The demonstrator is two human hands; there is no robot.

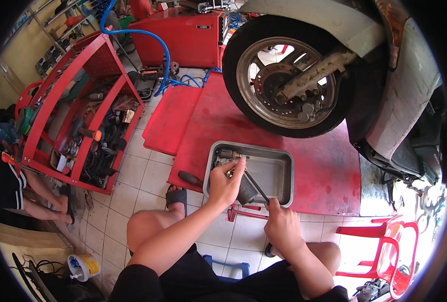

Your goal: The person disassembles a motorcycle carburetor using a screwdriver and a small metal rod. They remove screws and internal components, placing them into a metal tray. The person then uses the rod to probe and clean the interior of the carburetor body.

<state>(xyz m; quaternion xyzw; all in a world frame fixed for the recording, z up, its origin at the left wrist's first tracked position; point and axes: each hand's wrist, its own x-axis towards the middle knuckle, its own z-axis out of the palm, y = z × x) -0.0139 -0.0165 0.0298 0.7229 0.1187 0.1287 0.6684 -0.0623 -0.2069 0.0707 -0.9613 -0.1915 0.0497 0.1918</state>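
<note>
My left hand (226,184) is closed around a grey cylindrical metal part (247,192), held over the left side of a rectangular metal tray (290,176). In my right hand (283,227), at the tray's near edge, is a slim tool with a dark shaft (256,184). Its shaft slants up to the left toward the part and my left fingers; my fist covers its handle. Small metal parts (227,153) lie in the tray's far left corner. A dark rounded tool handle (189,177) lies just left of the tray.
The tray rests on a red platform (324,171) below a scooter's front wheel (289,83). On the left stands a red rack (82,163) of tools and parts, with another person's legs (45,194) beside it. A red plastic chair (384,246) is at right.
</note>
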